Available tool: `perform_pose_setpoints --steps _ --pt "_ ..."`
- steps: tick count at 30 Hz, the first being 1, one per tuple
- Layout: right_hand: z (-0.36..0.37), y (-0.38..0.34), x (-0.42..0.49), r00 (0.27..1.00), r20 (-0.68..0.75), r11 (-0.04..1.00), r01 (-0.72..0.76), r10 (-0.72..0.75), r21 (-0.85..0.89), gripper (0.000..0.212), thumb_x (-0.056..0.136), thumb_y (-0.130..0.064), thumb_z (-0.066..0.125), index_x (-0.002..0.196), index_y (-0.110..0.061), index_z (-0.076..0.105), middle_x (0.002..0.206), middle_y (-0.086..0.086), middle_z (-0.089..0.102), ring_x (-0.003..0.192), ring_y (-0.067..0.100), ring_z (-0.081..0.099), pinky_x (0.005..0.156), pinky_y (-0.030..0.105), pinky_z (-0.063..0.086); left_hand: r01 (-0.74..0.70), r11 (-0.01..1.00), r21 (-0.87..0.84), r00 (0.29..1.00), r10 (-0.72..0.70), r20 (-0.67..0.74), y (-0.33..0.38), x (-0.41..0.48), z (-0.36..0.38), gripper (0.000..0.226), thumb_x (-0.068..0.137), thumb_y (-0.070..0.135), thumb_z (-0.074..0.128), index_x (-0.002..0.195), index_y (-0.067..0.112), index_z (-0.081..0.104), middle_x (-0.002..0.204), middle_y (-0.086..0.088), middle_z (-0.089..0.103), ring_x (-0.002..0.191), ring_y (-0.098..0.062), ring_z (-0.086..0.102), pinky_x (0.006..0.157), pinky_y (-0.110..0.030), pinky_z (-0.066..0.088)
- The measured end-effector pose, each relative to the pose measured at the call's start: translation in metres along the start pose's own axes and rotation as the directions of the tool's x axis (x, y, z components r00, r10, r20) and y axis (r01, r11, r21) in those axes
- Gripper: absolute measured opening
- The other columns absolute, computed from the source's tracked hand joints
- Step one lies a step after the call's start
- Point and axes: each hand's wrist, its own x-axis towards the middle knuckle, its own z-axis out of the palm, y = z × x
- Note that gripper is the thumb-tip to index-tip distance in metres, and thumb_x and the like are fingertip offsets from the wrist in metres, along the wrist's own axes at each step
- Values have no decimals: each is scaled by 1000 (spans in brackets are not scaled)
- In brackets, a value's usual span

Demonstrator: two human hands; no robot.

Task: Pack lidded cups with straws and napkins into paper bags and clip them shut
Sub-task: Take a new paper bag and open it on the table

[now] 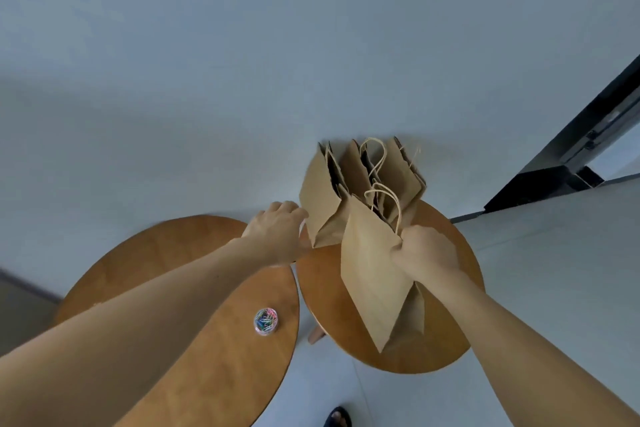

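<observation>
Several brown paper bags with twisted paper handles stand on the right round wooden table (446,354). My right hand (427,255) grips the top edge of the nearest bag (372,274), which leans toward me. My left hand (277,232) reaches to the lower left side of the standing bag (320,198) behind it; its fingers are hidden from me, so I cannot tell if they hold the bag. A small round clear box of coloured paper clips (265,321) sits on the left wooden table (180,253). No cups, straws or napkins are in view.
The two round tables stand side by side with a narrow gap, above a pale floor. A dark door frame (585,146) rises at the right. A foot in a dark sandal (337,418) shows at the bottom edge.
</observation>
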Motion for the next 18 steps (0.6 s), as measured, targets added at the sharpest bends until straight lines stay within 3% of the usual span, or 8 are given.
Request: perform_pose_setpoints --steps 7,10,13,18 --pt "-1 -162 -32 978 -26 977 209 -209 32 29 87 -21 51 61 -19 39 61 -2 47 57 21 49 45 26 26 194 979 -54 980 -196 -38 -120 -92 -29 62 92 44 51 148 23 35 151 -1 37 137 -24 34 108 -42 35" --pt "9 -216 -40 960 -12 958 282 -281 50 31 89 -22 51 62 -20 39 61 -2 48 54 17 47 44 25 29 275 960 -61 960 -277 -33 -158 -123 -30 62 93 45 52 148 22 36 149 -3 40 135 -26 37 105 -42 39" --pt "21 -258 -44 940 32 938 336 -340 85 20 91 -22 50 72 -17 52 63 -2 51 59 18 52 52 29 45 338 937 -83 941 -339 2 -184 -141 -22 64 93 45 53 149 22 34 150 -4 39 137 -26 35 107 -44 39" --pt "49 -307 -45 896 15 885 435 -443 164 15 92 -19 51 86 -10 61 69 -1 52 65 20 54 53 26 39 413 902 -128 911 -409 63 -211 -148 3 62 90 45 52 147 22 38 150 -4 39 137 -27 34 107 -45 39"
